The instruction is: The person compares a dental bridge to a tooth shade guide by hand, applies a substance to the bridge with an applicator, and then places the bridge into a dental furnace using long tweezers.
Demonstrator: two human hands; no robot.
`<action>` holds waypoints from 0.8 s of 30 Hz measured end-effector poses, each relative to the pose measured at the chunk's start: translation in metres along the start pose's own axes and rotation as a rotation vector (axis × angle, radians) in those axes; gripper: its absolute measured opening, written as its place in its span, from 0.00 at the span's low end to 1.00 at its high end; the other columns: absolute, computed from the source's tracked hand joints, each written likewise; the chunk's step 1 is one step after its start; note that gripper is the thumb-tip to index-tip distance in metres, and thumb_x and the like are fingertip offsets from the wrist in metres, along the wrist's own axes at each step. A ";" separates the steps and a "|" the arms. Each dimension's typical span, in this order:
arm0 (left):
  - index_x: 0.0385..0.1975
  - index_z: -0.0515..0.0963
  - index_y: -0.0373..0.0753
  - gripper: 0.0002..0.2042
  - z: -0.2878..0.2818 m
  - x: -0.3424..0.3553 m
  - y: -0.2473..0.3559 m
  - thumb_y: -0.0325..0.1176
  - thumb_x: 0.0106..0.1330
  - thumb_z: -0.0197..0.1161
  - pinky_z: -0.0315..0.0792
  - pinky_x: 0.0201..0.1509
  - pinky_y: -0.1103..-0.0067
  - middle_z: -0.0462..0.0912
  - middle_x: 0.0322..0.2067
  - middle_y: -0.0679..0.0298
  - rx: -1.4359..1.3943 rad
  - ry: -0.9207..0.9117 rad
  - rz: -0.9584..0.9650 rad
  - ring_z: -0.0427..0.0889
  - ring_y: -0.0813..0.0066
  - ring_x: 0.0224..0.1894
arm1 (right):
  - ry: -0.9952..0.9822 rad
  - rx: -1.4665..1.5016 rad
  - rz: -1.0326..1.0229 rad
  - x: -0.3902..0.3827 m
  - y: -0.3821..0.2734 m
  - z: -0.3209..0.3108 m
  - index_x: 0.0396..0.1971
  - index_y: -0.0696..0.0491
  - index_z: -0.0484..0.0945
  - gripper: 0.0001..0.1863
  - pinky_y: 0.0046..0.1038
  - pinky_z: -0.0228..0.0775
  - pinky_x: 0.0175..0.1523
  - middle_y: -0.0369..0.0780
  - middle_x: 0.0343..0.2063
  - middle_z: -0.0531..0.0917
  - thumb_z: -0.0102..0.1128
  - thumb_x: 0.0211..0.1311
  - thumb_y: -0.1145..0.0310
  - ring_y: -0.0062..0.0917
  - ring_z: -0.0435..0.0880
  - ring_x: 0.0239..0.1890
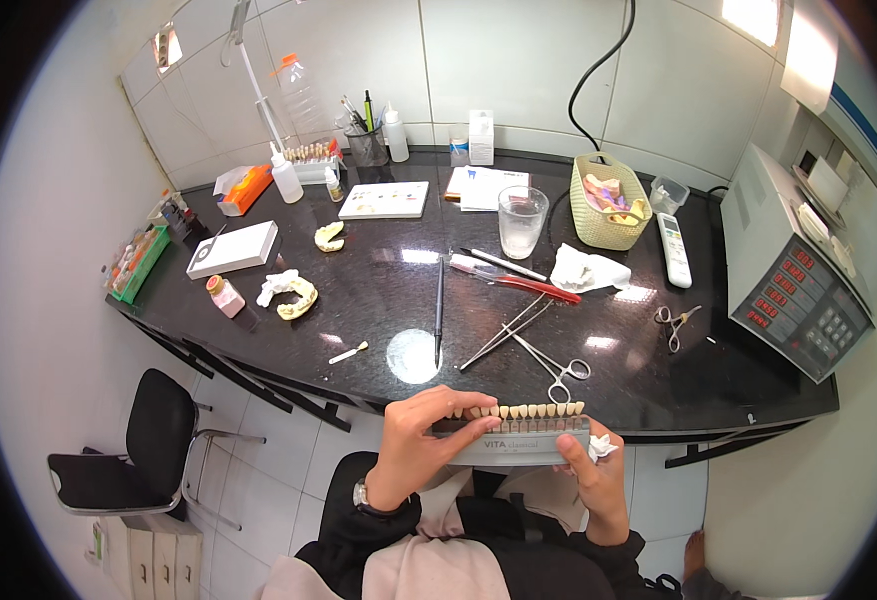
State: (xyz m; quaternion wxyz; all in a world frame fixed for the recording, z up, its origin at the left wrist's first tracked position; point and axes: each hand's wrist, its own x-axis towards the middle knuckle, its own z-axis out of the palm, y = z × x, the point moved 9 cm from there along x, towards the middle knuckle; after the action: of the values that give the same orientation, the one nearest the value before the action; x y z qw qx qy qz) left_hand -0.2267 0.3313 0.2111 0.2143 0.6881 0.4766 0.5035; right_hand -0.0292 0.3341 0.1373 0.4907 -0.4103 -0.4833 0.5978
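A grey tooth shade guide [514, 450] with a row of tooth-coloured tabs along its top is held up in front of my body, just off the table's front edge. My left hand [422, 440] pinches the tabs at its left end between thumb and fingers; whether one tab is lifted out is hidden. Around the right end my right hand [596, 478] is closed, thumb on the front face. A crumpled white tissue [604, 448] shows beside those right fingers. Just beyond the guide lie scissor-handled forceps [544, 360] crossed with tweezers [499, 335].
On the dark table [379, 320] lie a thin brush [440, 310], a red-handled tool [529, 281], tissue [589, 270] and dental models [299, 298]. A glass [522, 225] and a basket [609, 205] stand farther back. A grey machine [794, 260] occupies the right end.
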 end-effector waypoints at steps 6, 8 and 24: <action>0.34 0.84 0.36 0.09 -0.008 0.002 -0.003 0.25 0.52 0.70 0.73 0.33 0.85 0.86 0.29 0.62 -0.008 -0.007 -0.035 0.82 0.79 0.28 | -0.002 -0.015 -0.056 0.012 0.004 0.002 0.35 0.61 0.78 0.18 0.15 0.59 0.23 0.34 0.19 0.78 0.63 0.61 0.58 0.12 0.71 0.18; 0.35 0.84 0.36 0.10 -0.010 0.003 -0.006 0.25 0.53 0.70 0.73 0.33 0.85 0.86 0.30 0.62 0.001 0.003 -0.011 0.82 0.79 0.29 | -0.003 -0.021 -0.059 0.016 0.003 0.004 0.34 0.61 0.78 0.18 0.15 0.59 0.23 0.35 0.19 0.78 0.63 0.61 0.58 0.13 0.71 0.18; 0.38 0.83 0.37 0.12 0.000 0.018 -0.018 0.25 0.53 0.71 0.77 0.37 0.83 0.86 0.33 0.62 -0.067 -0.026 0.003 0.85 0.76 0.36 | 0.071 0.044 -0.077 0.020 0.003 -0.018 0.36 0.61 0.77 0.17 0.17 0.61 0.24 0.35 0.21 0.78 0.63 0.61 0.59 0.13 0.71 0.19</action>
State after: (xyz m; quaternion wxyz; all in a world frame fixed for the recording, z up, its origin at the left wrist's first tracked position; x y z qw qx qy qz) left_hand -0.2337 0.3552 0.2061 0.2425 0.6876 0.4555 0.5108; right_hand -0.0158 0.3568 0.1308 0.5389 -0.4015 -0.4677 0.5742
